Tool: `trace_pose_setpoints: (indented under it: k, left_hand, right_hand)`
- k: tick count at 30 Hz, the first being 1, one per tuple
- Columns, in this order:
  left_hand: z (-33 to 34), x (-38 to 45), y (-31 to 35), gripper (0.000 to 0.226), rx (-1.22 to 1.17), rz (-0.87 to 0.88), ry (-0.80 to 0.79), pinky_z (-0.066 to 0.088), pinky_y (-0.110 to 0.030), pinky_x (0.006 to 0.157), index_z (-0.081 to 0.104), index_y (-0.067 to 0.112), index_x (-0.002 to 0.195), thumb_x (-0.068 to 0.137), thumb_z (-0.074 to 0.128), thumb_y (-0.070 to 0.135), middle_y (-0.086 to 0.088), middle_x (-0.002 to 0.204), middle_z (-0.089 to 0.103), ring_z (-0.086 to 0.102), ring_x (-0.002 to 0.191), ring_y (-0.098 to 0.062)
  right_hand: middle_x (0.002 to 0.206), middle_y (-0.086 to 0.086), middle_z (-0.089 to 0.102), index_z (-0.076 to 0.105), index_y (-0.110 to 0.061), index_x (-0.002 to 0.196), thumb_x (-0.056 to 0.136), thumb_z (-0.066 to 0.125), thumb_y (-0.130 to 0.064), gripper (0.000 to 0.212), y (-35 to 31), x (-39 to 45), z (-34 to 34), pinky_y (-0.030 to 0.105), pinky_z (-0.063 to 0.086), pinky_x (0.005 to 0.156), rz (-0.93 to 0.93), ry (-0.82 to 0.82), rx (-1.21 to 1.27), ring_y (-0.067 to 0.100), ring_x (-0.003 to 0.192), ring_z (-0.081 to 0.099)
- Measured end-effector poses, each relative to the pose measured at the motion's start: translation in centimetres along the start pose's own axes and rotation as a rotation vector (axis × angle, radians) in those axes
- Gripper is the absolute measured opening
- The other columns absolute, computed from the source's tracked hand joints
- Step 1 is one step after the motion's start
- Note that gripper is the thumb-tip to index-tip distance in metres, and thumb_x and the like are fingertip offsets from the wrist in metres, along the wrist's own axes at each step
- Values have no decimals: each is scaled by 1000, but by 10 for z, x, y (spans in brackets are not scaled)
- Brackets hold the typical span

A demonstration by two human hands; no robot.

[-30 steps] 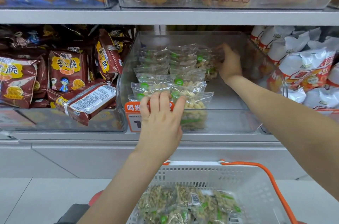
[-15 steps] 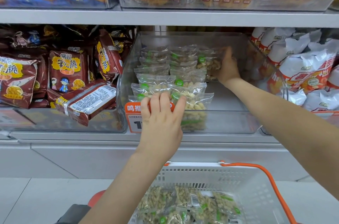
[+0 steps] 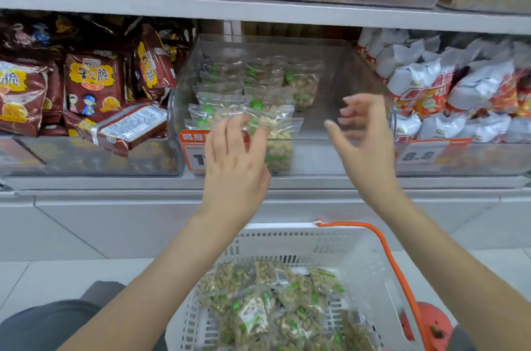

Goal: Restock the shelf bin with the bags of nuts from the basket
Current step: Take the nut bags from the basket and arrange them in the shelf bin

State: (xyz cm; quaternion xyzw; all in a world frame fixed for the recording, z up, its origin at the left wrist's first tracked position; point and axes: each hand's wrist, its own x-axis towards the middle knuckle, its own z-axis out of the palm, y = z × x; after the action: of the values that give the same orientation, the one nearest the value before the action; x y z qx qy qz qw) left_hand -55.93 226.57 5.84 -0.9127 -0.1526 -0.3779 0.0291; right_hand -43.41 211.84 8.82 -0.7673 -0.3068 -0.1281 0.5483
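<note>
Now both your hands hang in front of the clear shelf bin [image 3: 359,69], each grip released and holding nothing: left hand [image 3: 234,161] at its front wall, right hand [image 3: 360,135] beside it. Two rows of nut bags [image 3: 267,118] fill the bin's left half; more bags lie heaped in the one white basket [image 3: 359,258] below.

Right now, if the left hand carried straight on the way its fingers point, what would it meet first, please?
Probably the front bags of nuts in the clear shelf bin; the left hand already overlaps them, though depth is unclear.
</note>
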Motion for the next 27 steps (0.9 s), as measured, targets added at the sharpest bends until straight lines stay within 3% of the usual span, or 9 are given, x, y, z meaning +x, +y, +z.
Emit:
trace_pose_setpoints:
  k: [2,5,10,13,15,17,21,24,27]
  left_hand:
    - [-4,-18,6,43,-93,43,-45,38,-45,94,58,7,108,67,70,11,-21,117,53,41,113,-38]
    - [-2,-55,22,37,-238,-37,-210,47,-44,82,58,9,106,75,69,23,-14,109,54,49,103,-36]
    - [34,-174,33,56,-122,-393,-971,40,-39,95,40,12,130,86,60,40,-13,134,43,40,123,-32]
    - [52,-248,24,70,-79,-504,-1379,42,-45,100,29,13,142,86,63,37,-17,146,32,38,129,-36]
    - [61,-272,22,77,-114,-576,-1497,46,-48,96,28,14,144,81,69,30,-14,139,43,46,122,-34]
    - [69,-277,22,80,-176,-694,-1481,49,-47,93,30,14,144,78,71,31,-12,130,52,54,115,-31]
    - [95,-274,27,79,-443,-1125,-1336,41,-39,101,38,0,141,83,65,46,-15,139,49,50,124,-32]
    - [110,-274,36,69,-555,-1494,-1183,34,-40,107,43,3,137,88,61,47,-13,142,47,45,129,-31]
    - [116,-283,34,52,-548,-1580,-1123,40,-31,89,52,6,128,88,64,37,-7,118,62,55,111,-26]
  right_hand:
    - [95,2,56,47,-28,101,84,70,-11,33,15,-70,-13,19,47,73,12,-70,-24,14,87,57]
    - [94,-2,55,46,-35,96,86,69,-14,33,60,-156,-19,21,49,66,320,-316,-12,16,82,58]
    - [112,14,55,45,-13,113,87,68,-21,36,144,-257,-20,41,51,80,739,-748,-342,33,96,59]
    - [132,14,49,40,-15,131,85,66,-37,57,172,-294,-22,41,44,97,697,-1033,-707,31,116,52]
    - [153,16,27,24,-13,145,85,64,-37,75,186,-308,-24,42,28,111,649,-1181,-823,32,137,33]
    - [159,12,9,7,-12,151,84,65,-39,92,196,-313,-23,45,15,115,665,-1339,-874,31,144,19]
    - [148,7,39,22,-16,148,77,76,-32,90,203,-314,-18,36,36,106,977,-1516,-612,27,132,41]
    - [136,5,49,41,-14,138,79,75,-32,70,205,-322,-16,28,40,95,982,-1455,-555,24,123,48]
    - [126,10,57,52,-14,128,83,69,-25,49,206,-329,-16,31,43,92,987,-1288,-623,27,116,54]
